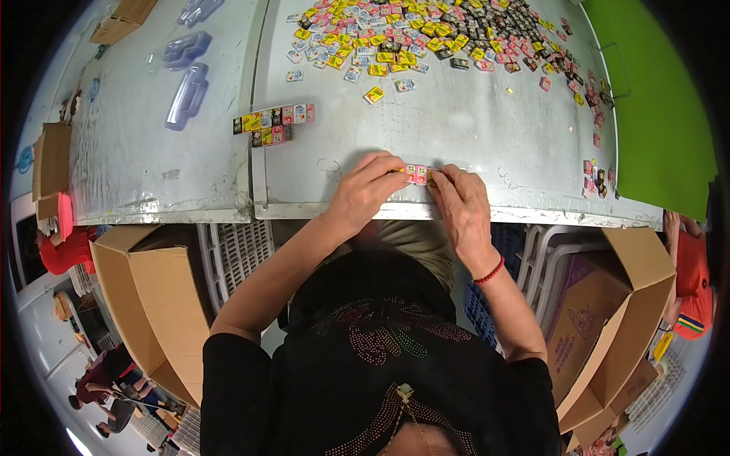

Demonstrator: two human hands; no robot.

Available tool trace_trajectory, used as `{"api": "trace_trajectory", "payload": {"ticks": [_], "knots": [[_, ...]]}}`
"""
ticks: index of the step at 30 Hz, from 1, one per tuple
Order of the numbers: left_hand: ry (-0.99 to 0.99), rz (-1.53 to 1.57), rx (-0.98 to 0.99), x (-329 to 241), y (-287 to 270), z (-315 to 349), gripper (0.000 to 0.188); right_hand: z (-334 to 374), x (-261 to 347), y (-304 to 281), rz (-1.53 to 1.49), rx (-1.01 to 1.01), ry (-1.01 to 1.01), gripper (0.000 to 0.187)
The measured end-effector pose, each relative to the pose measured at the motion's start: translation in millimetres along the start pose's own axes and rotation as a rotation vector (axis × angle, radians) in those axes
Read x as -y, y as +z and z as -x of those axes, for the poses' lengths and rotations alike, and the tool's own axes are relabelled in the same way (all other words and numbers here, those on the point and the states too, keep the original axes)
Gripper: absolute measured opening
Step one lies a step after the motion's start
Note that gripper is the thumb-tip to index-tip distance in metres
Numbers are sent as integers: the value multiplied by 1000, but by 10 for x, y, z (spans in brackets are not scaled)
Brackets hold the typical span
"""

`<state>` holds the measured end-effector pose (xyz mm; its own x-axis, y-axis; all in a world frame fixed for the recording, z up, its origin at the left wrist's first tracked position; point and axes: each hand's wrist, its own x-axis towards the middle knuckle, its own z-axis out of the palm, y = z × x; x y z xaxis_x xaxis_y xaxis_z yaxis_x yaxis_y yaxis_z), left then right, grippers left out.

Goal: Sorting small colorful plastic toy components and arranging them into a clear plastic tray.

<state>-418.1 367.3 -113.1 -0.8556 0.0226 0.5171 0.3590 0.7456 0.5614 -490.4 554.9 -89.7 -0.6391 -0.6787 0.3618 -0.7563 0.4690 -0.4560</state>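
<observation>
Near the front edge of the table, a short row of small pink and yellow boxes [416, 174] lies between my two hands. My left hand [366, 191] is closed on the row's left end, fingers and thumb together. At the opposite end my right hand [461, 204] pinches the row; a red bracelet circles that wrist. My fingers hide both ends of the row. Ahead and to the left sits a group of small boxes [275, 118] in black, yellow, pink and white, set side by side in two rows. A lone yellow box [373, 95] rests farther off.
Many loose small boxes [403, 38] spread over the far table [464, 121]. Clear plastic trays [188, 95] lie at left. A green panel [654, 114] borders the right side. Open cardboard boxes [163, 281] stand below the table on both sides. Other people [692, 281] are at the outer edges.
</observation>
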Motion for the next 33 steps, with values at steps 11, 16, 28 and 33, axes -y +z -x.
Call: {"api": "trace_trajectory", "payload": {"ticks": [11,16,28,33], "knots": [[-15,-175,150,-116,-59,79,39,362,200,77,186,149,83,59],[-103,-182,258,-173,-139,101,47,262,174,-34,176,159,79,52],[-101,-65,87,63,-226,78,38,-1145,-490,439,81,-28,-225,30],[-103,-74,68,52,-239,82,28,-1082,-509,515,53,-21,-215,27]]}}
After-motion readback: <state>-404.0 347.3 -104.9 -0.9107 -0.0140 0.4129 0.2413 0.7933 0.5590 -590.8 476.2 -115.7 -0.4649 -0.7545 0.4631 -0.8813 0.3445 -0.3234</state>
